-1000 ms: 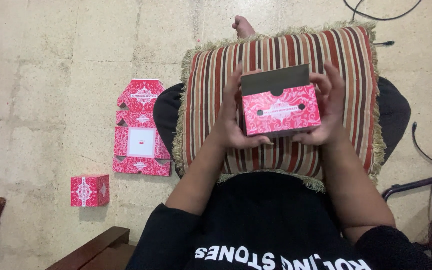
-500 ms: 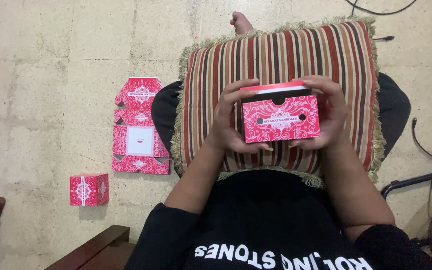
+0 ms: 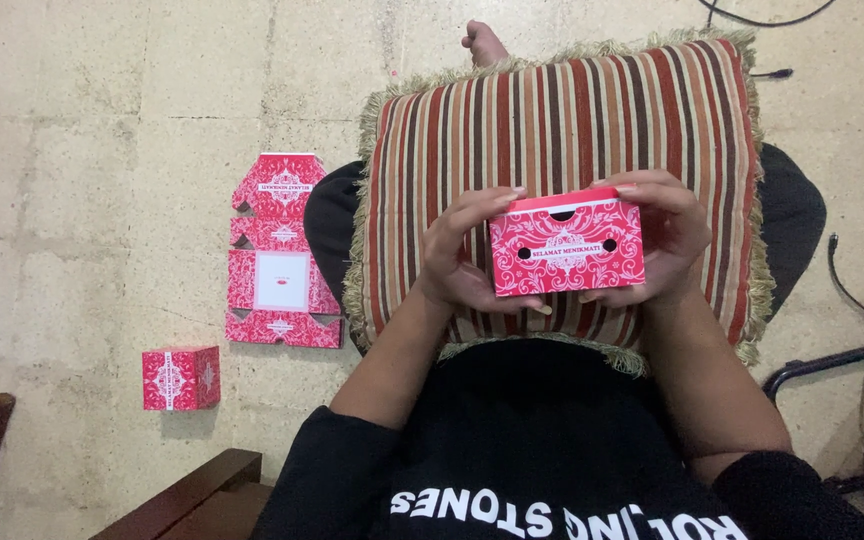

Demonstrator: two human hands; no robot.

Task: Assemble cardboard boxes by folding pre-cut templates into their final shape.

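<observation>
lid flap now shut | red box (image 3: pixel 567 245) | both hands gripping

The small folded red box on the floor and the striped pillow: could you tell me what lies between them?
In the head view, a flat unfolded red carton lies on the floor between the small box and the pillow.

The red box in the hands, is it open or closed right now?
Closed. The red box shows its lid flap folded down flush over the top, with no dark opening visible. The left hand and right hand grip its two ends.
</observation>
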